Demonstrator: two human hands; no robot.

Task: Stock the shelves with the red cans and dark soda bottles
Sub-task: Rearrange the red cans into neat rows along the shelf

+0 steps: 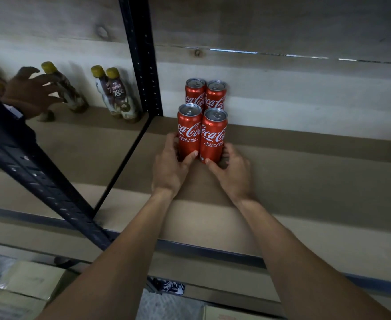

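Observation:
Several red cans stand upright on the brown shelf board (305, 172) in two rows. The back pair (204, 93) is against the wall. My left hand (171, 165) grips the base of the front left can (189, 130), and my right hand (232, 172) grips the base of the front right can (213, 135). Both front cans rest on the board, touching each other. Dark bottles with yellow caps (114, 93) stand in the bay to the left.
A black slotted upright (143, 56) divides the two bays, and a slanted black post (40, 181) crosses the left foreground. Another person's hand (30, 88) touches a bottle (63, 88) at far left. Cardboard boxes (26, 282) lie below the shelf.

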